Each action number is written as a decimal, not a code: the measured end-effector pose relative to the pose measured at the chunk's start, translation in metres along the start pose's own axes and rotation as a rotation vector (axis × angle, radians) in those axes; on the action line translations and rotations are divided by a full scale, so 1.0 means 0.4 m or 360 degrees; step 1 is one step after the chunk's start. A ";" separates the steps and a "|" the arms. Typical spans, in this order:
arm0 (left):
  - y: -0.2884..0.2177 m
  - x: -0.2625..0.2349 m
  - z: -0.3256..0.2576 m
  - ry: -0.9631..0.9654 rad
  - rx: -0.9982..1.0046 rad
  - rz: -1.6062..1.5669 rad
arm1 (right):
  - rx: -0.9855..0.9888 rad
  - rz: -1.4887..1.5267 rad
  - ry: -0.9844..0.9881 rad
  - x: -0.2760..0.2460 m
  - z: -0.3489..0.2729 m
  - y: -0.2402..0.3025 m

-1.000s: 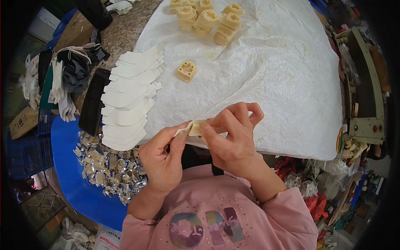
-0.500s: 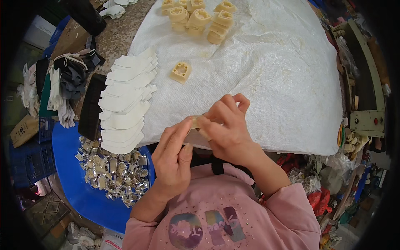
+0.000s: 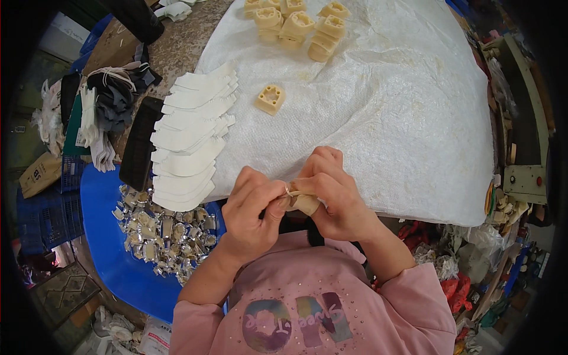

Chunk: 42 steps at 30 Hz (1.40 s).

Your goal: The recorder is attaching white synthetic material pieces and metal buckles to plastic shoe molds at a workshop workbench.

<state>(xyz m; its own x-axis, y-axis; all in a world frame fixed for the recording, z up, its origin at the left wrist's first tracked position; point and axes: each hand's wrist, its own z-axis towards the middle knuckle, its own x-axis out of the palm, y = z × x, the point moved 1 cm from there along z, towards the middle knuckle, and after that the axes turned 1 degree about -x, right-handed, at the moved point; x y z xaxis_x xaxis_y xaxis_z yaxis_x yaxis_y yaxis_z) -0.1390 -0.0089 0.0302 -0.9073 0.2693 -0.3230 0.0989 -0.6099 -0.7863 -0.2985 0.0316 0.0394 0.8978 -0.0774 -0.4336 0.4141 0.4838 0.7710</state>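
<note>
Between my two hands, above the near edge of the white-covered table, is a small cream block point(image 3: 306, 204), shaped like a shoe heel. My right hand point(image 3: 340, 198) is closed around it, fingers curled over its top. With thumb and forefinger, my left hand point(image 3: 253, 206) pinches its left end, where a thin pale edge shows; whether that edge is a separate piece I cannot tell. A single cream block with holes point(image 3: 270, 99) sits beyond my hands. To the left lies a long overlapping row of white curved cut pieces point(image 3: 192, 133).
Several cream blocks point(image 3: 297, 25) stand stacked at the far side on the white woven sheet point(image 3: 408, 118). A blue tub point(image 3: 112, 260) at the left holds many shiny silver-and-beige pieces point(image 3: 168, 239). A dark tray point(image 3: 141, 142) borders the white pieces; a grey-green machine point(image 3: 525, 177) stands right.
My left fingers have gone from stretched along the block to curled and pinching its end. Both hands have dropped slightly, and the block is tilted differently. The whole view has shifted a little.
</note>
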 end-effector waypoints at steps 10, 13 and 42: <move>-0.017 -0.005 0.017 0.0123 -0.0014 -0.0064 | -0.0067 -0.0112 0.0112 -0.005 -0.003 0.002; -0.022 -0.005 0.019 -0.0015 0.0139 0.0027 | -0.0136 -0.0132 -0.0045 -0.006 -0.005 -0.005; -0.038 0.006 0.001 0.0118 0.0411 0.0385 | 0.0797 0.1418 -0.0543 0.044 -0.085 0.038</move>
<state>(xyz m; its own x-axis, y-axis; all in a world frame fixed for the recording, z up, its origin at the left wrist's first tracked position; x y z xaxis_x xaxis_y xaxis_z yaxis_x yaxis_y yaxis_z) -0.1429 0.0006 0.0415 -0.8371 0.1420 -0.5282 0.1917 -0.8283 -0.5265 -0.2815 0.0673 0.0279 0.8690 -0.1503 0.4714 -0.4645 0.0803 0.8819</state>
